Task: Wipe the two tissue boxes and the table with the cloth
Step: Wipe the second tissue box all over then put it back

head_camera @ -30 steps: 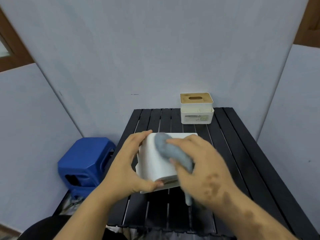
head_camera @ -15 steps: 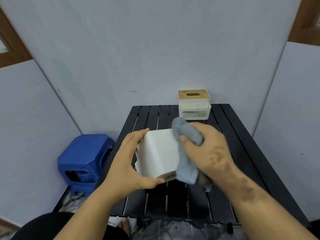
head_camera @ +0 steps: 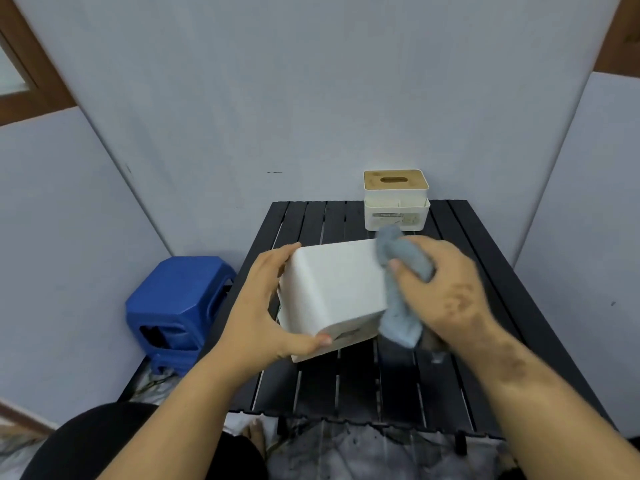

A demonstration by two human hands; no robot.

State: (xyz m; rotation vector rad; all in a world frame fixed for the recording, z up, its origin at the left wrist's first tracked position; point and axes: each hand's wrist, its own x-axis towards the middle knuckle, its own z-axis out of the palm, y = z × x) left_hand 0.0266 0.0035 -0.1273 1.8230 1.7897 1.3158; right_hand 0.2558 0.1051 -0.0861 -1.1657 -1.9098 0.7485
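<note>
A white tissue box (head_camera: 332,289) is tilted up off the black slatted table (head_camera: 349,382), its plain underside facing me. My left hand (head_camera: 263,313) grips its left side and near corner. My right hand (head_camera: 446,289) is closed on a bunched grey-blue cloth (head_camera: 398,282) pressed against the box's right edge, with the cloth's tail hanging down. A second white tissue box (head_camera: 396,200) with a wooden slotted lid stands upright at the table's far edge, untouched.
A blue plastic stool (head_camera: 180,306) stands on the floor left of the table. Grey panels close in the back and both sides. The table's near edge lies just in front of my body.
My right hand with the cloth has slid across the box from its near left part to its far right edge. The left hand keeps its hold; the box has tipped slightly.
</note>
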